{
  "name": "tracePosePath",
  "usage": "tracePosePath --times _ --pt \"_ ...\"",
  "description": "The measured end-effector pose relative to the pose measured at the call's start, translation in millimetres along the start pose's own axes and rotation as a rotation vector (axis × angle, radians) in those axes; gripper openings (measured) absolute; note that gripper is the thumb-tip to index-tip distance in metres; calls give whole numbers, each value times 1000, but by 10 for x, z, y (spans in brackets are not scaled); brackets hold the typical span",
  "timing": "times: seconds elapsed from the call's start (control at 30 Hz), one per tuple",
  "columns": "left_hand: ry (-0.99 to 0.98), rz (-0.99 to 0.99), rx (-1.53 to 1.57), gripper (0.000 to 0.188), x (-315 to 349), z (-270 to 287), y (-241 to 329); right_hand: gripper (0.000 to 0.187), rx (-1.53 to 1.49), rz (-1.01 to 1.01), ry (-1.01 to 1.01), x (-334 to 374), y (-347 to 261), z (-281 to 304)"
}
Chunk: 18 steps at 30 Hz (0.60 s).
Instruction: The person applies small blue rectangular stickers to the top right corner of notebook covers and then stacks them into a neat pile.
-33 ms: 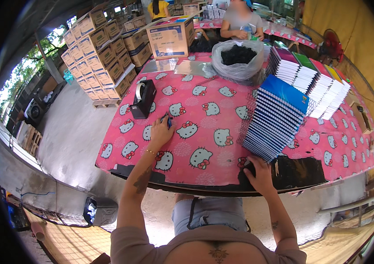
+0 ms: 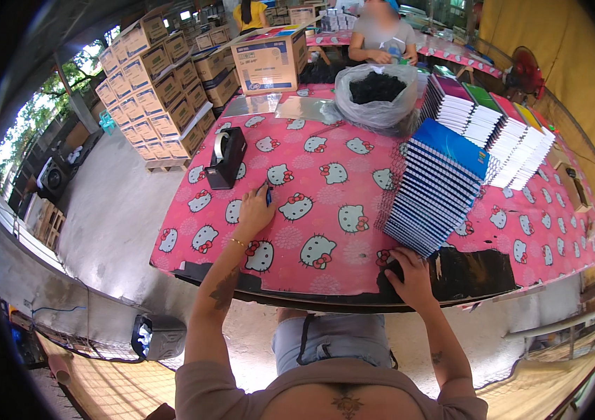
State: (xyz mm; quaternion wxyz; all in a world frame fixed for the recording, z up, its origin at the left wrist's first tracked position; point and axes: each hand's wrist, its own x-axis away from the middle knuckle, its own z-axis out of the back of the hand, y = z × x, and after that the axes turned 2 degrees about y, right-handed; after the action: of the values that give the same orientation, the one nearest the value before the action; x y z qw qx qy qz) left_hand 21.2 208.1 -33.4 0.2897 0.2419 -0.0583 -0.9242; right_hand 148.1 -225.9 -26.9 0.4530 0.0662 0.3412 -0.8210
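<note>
the left hand (image 2: 255,210) lies on the table (image 2: 325,280), fingers curled around a small dark pen-like object (image 2: 268,194) held against the cloth, seemingly kept ready for use. the right hand (image 2: 409,274) rests palm down and flat, holding nothing, at the near edge of the table just below the leaning stack of blue spiral notebooks (image 2: 437,185), probably placed within reach for taking one at a time. further fanned rows of coloured notebooks (image 2: 500,129) lie to the far right. a black tape dispenser (image 2: 226,157) stands far left; a plastic bag of dark items (image 2: 376,91) and a cardboard box (image 2: 269,61) sit beyond. the table carries a pink cartoon-cat cloth. stacked cartons (image 2: 157,87) line the concrete floor at left, and another person (image 2: 381,35) sits at a far table.
</note>
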Motion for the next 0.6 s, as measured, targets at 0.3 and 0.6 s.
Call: tracePosePath --times 0.3,0.6 --pt "-368 376 1601 34 239 575 946 41 -210 62 -237 -107 16 371" --pt "-675 271 1941 36 448 1026 2066 64 234 621 40 -1775 -1274 1797"
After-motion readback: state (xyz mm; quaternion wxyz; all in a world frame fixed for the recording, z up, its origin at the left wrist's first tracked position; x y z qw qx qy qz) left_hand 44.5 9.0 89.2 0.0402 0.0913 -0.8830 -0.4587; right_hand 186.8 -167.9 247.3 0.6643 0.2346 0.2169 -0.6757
